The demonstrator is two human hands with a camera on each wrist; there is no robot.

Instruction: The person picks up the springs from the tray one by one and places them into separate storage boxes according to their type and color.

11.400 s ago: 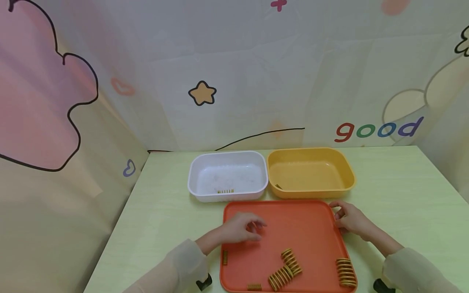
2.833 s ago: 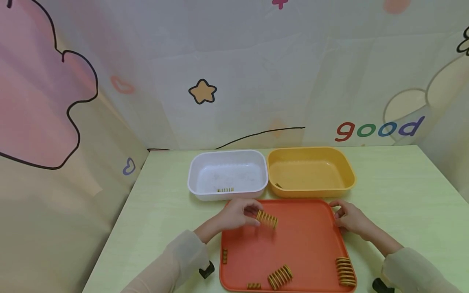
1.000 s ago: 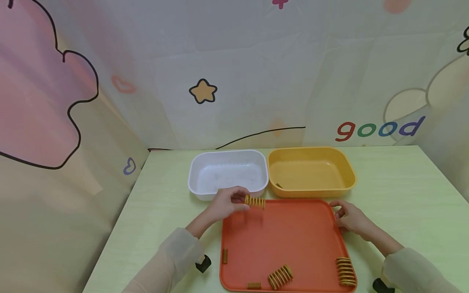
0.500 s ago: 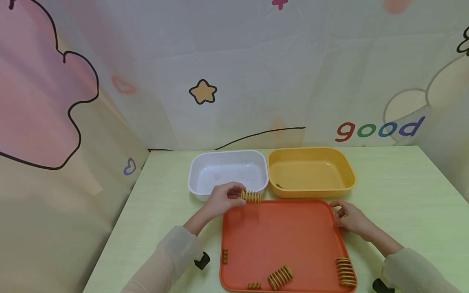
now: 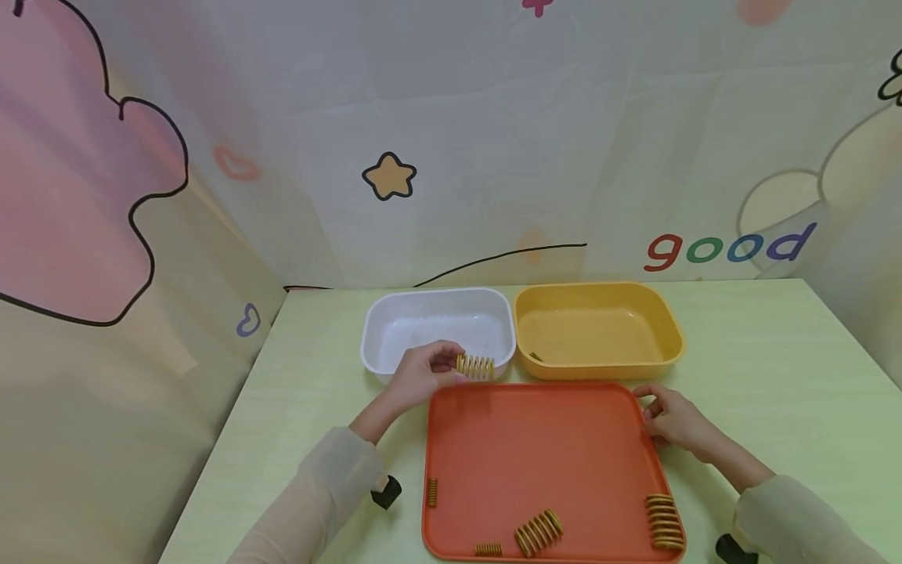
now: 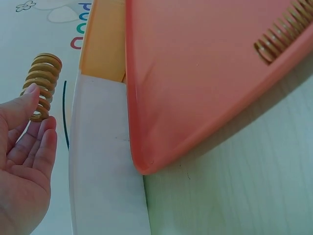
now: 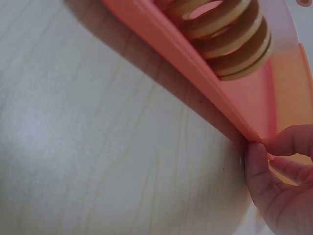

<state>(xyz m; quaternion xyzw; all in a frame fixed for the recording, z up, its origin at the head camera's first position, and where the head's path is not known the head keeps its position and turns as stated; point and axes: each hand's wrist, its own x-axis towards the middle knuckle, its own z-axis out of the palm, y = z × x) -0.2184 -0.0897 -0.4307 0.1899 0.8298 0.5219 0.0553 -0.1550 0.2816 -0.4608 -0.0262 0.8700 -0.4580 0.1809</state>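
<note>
My left hand [image 5: 417, 376] pinches a yellow coil spring [image 5: 475, 366] by one end, at the front rim of the white bin [image 5: 440, 296]. In the left wrist view the spring [image 6: 43, 78] stands nearly upright between thumb and fingers. At the far right corner of the red tray [image 5: 550, 454], my right hand [image 5: 675, 423] grips the rim; the right wrist view shows thumb and fingers [image 7: 257, 161] closed on that edge. A large spring [image 5: 539, 533] lies near the tray's front, another large spring [image 5: 665, 522] by its right side. Small springs lie at the left edge [image 5: 433, 493] and front edge [image 5: 488, 549].
To the right of the white bin stands a yellow bin [image 5: 599, 372], with a small dark piece [image 5: 536, 356] in its front left corner. Both bins sit just behind the tray on a pale wooden table [image 5: 768, 376]. A printed cloth [image 5: 493, 157] hangs behind.
My left hand has carried the spring from over the tray, back and leftward to the white bin's front rim. Earlier that spring lay against another on the tray. My right hand stays put.
</note>
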